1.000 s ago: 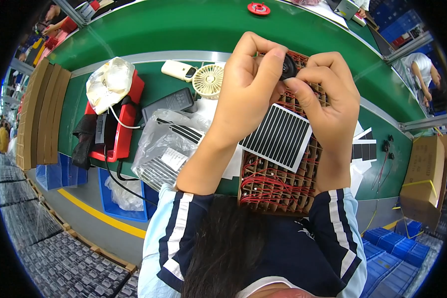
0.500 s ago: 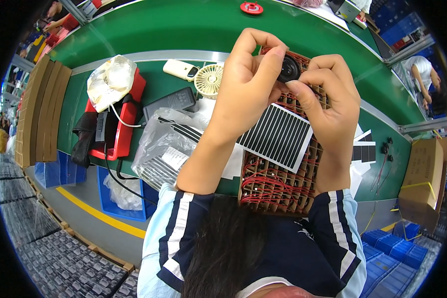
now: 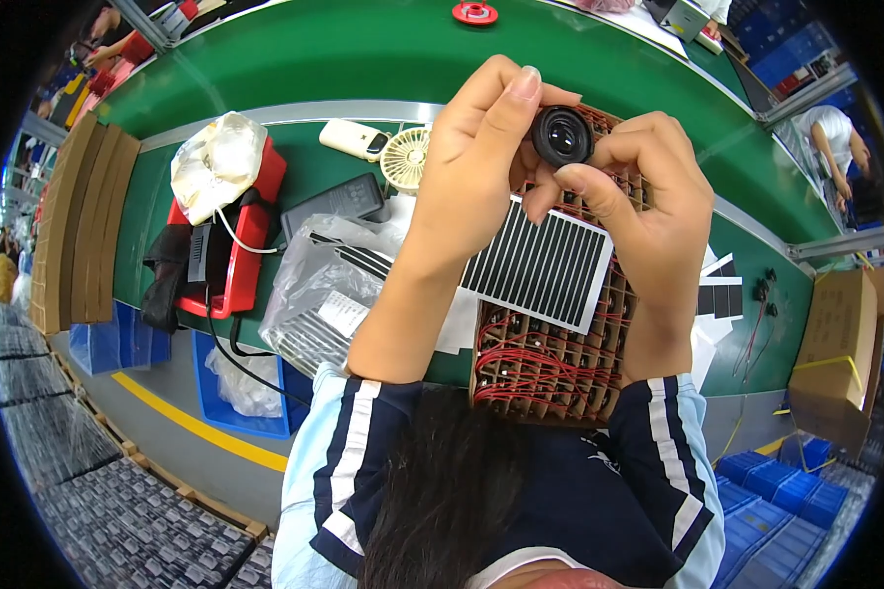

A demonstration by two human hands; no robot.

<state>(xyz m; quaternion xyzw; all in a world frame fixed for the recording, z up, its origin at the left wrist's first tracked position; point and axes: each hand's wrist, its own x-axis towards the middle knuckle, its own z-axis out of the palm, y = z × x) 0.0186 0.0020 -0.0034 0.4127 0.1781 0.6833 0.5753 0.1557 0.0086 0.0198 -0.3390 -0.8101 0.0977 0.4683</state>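
Well to the left of the hands a red case [image 3: 248, 240] lies under a white crumpled bag [image 3: 216, 157], with a small round fan [image 3: 405, 157] just beside the left hand [image 3: 481, 162]. That hand pinches the left rim of a small round black speaker [image 3: 561, 135], raised between both hands above a cardboard grid tray [image 3: 550, 363] of red-wired parts and a striped sheet [image 3: 538, 265]. The speaker's open face points up toward the camera, so its axis runs toward the viewer, and the right hand [image 3: 648, 196] grips its right and lower edge with bent fingers.
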